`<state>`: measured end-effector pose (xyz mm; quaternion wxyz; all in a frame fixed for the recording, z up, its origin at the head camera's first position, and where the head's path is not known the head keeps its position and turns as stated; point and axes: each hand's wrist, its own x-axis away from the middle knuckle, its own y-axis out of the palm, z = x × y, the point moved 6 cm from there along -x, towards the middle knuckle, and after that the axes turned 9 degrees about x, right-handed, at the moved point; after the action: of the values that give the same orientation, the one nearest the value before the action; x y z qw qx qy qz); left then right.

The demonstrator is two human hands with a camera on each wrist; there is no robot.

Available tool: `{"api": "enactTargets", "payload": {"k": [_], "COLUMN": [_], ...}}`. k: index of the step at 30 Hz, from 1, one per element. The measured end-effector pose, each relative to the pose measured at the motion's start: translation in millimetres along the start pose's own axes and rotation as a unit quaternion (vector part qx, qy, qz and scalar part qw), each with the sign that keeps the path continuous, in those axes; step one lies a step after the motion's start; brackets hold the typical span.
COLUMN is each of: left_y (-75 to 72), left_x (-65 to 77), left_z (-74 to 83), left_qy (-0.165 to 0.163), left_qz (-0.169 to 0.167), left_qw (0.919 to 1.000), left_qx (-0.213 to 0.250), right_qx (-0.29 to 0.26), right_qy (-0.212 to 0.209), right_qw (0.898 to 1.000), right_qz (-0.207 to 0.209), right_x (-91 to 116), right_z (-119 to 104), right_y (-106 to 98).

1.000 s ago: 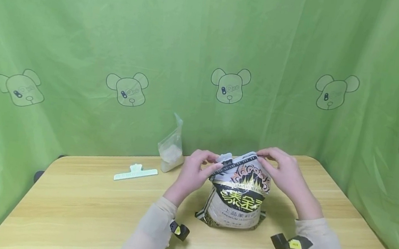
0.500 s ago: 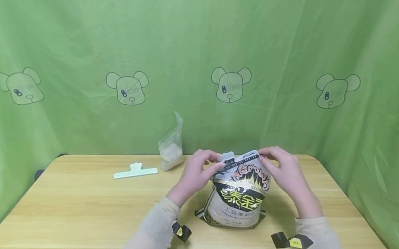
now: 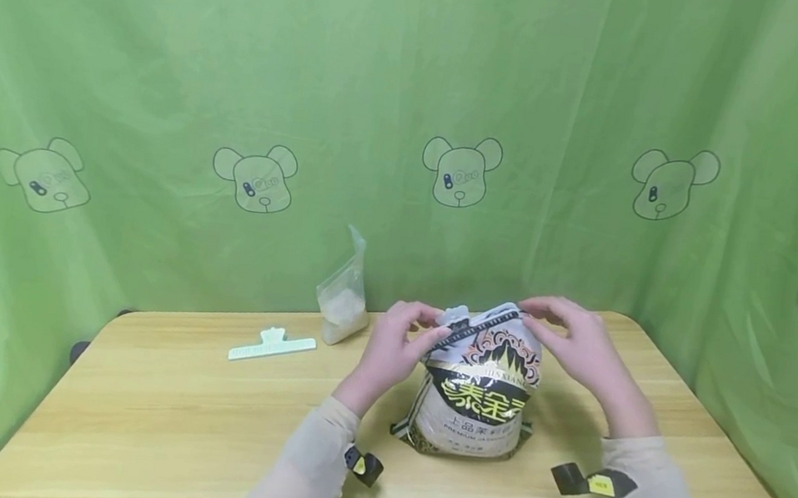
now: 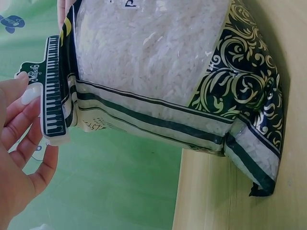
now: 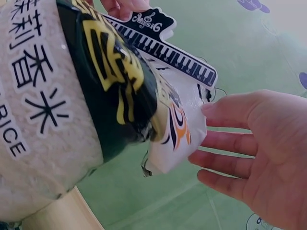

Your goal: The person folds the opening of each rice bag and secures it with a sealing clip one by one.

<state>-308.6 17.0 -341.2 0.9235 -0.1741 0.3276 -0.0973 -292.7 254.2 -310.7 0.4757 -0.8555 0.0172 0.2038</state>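
Note:
A plump bag of jasmine rice [image 3: 469, 435] stands upright on the table, its top folded over. Across the fold sits a piano-key bag clip [image 4: 53, 91], black and white with a "Music" handle. My left hand [image 3: 389, 353] pinches this clip's handle end, thumb on the front and fingers behind, as the left wrist view shows. At the far top corner, my right hand [image 5: 268, 148] holds the bag's edge between thumb and fingers, just past the end of the clip [image 5: 168, 55]. The right fingertips are partly hidden behind the bag.
A pale green bag clip [image 3: 273, 346] lies on the wooden table [image 3: 157, 419] at the left. Near the back edge stands a small clear bag with white grains [image 3: 343, 309]. Green curtains [image 3: 362, 67] with bear-head outlines enclose the table's back and sides.
My right hand has shifted slightly to the right along the bag's top corner. The left hand has moved a little to the right, still on the clip; the rice bag stays in place.

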Motion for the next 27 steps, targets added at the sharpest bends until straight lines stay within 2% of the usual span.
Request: {"api": "enactTargets", "payload": {"k": [9, 19, 27], "left_y": [0.5, 2.6, 7.9], "left_x": [1.1, 1.0, 1.6], "left_z": [-0.5, 3.4, 7.2], "left_qy": [0.002, 0.012, 0.003], "left_qz": [0.005, 0.019, 0.021], "left_qw": [0.9999, 0.9997, 0.9997], "left_qx": [0.008, -0.009, -0.008], "right_qx": [0.005, 0.016, 0.021], "right_qy": [0.004, 0.008, 0.011], "right_qw": [0.999, 0.999, 0.999], "right_qz": [-0.048, -0.046, -0.045], "right_x": [-0.4, -1.5, -2.2], "right_z": [13.1, 12.1, 10.9], "right_y": [7.5, 7.1, 7.5]}}
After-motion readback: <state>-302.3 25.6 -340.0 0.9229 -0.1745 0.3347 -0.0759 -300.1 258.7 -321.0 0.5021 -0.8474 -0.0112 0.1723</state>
